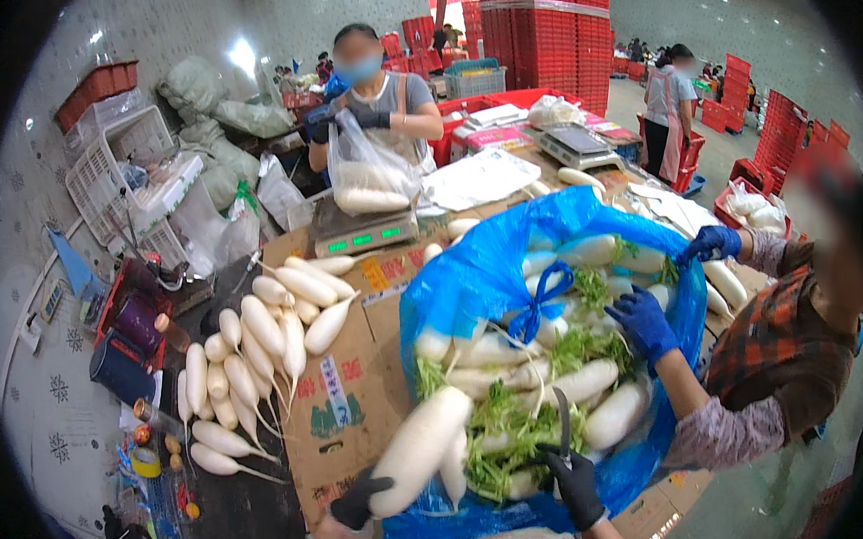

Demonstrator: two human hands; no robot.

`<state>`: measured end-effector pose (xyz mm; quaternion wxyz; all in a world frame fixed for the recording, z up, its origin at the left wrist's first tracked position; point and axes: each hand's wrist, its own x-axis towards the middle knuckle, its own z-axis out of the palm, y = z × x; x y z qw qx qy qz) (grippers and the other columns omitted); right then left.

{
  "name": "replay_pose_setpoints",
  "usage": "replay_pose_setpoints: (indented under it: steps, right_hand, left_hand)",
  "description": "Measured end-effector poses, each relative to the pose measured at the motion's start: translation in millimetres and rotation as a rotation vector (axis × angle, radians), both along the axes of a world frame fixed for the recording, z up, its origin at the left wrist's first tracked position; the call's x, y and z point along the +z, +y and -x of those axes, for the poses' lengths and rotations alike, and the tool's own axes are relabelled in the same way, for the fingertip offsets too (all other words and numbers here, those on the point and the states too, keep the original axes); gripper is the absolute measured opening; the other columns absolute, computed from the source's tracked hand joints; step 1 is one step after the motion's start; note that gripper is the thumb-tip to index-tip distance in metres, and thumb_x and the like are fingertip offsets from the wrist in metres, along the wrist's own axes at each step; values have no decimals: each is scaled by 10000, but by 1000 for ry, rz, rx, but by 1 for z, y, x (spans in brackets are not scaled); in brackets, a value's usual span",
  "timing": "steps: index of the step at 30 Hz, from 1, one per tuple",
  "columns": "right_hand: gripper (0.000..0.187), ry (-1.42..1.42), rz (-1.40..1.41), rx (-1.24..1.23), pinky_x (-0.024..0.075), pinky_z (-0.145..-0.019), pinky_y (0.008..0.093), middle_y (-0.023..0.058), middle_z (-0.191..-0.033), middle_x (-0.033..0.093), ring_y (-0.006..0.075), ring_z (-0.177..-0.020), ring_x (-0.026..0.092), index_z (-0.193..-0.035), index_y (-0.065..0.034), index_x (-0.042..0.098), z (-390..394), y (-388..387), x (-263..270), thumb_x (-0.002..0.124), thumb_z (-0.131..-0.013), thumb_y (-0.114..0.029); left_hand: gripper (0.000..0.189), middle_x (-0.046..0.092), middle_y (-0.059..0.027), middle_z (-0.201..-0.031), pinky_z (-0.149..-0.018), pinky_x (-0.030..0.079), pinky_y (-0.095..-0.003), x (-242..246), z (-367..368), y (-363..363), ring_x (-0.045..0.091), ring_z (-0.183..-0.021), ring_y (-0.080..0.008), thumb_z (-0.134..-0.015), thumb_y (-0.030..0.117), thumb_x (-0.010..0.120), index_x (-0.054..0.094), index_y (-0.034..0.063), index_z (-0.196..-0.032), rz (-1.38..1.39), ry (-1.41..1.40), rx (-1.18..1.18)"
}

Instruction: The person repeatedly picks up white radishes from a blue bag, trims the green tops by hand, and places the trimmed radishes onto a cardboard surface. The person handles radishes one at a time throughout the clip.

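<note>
A large white daikon radish is in my left hand, which wears a black glove and grips its lower end. My right hand, gloved in black too, holds a curved-blade knife with its blade pointing up and away from me. Both hands are at the near side of a big open blue plastic bag. Inside it lie many daikons, and trimmed-looking green leaf stalks are near the knife. Part of the knife's handle is hidden by my fingers.
At the right a co-worker's blue-gloved hands touch the bag. Opposite, another person holds a clear bag of daikons on a digital scale. A daikon pile lies left on the cardboard-covered table. A second scale stands farther back.
</note>
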<state>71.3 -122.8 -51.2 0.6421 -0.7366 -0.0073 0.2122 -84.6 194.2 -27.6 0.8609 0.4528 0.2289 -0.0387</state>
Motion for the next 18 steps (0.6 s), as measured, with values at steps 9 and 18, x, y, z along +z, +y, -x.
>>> replay_pose_setpoints:
  steps: [9, 18]
  right_hand:
    - [337, -354, -220, -72, 506, -761, 316, 107, -984, 609, 166, -864, 594, -1173, 17, 507, -173, -32, 69, 559, -856, -83]
    - [274, -1008, 478, 414, 447, -951, 386, 91, -1056, 614, 248, -986, 584, -1103, -39, 572, -258, -37, 79, 576, -830, -54]
  left_hand:
    - [590, 577, -192, -1101, -695, 563, -345, 33, -177, 156, 632, -861, -277, -802, 175, 664, 404, 13, -1307, -471, -24, 181]
    - [633, 629, -162, -1056, -788, 492, -351, -48, -426, 193, 612, -914, -250, -669, 297, 782, 551, -7, -1174, -802, -188, 223]
